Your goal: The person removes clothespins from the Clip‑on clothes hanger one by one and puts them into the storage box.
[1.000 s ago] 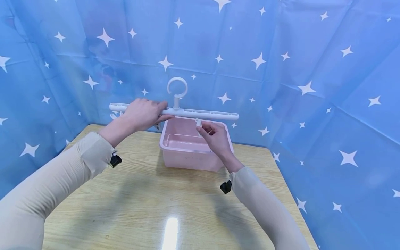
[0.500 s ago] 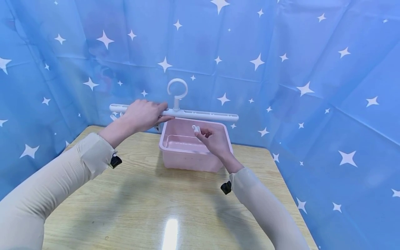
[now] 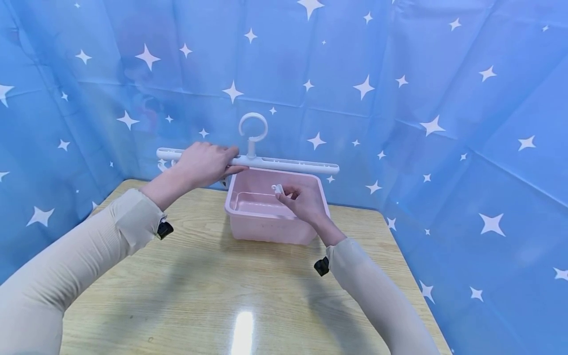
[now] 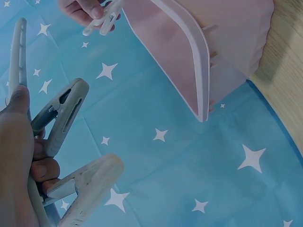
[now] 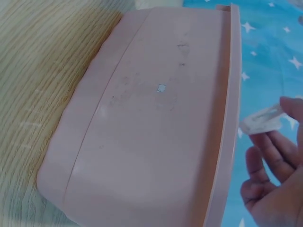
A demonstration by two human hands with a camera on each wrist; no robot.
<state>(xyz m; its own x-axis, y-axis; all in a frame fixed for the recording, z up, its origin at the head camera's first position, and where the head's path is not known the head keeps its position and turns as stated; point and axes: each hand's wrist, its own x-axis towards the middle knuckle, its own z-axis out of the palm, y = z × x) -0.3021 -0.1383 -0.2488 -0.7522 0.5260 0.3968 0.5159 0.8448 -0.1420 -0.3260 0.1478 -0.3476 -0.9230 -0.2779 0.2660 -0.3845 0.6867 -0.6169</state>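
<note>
My left hand (image 3: 204, 162) grips the bar of a white hanger (image 3: 293, 166), whose round hook points up. Below the bar, two large pale clips hang by my fingers, an upper clip (image 4: 68, 116) and a lower clip (image 4: 92, 191) in the left wrist view. Between thumb and fingers, my right hand (image 3: 306, 202) pinches a small white clip (image 3: 278, 189). In the head view this clip overlaps the pink bin (image 3: 270, 229), under the hanger's right half. From the right wrist, the pinched clip (image 5: 262, 119) shows just past the bin's rim.
The bin stands near the back of a wooden table (image 3: 199, 286). Behind and beside the table hangs a blue curtain (image 3: 443, 172) with white stars. Black wrist cameras sit at both sleeve cuffs.
My right hand has come down from just beneath the hanger bar, carrying the small clip, whose end has tipped toward the left. My left hand and the hanger have hardly moved.
</note>
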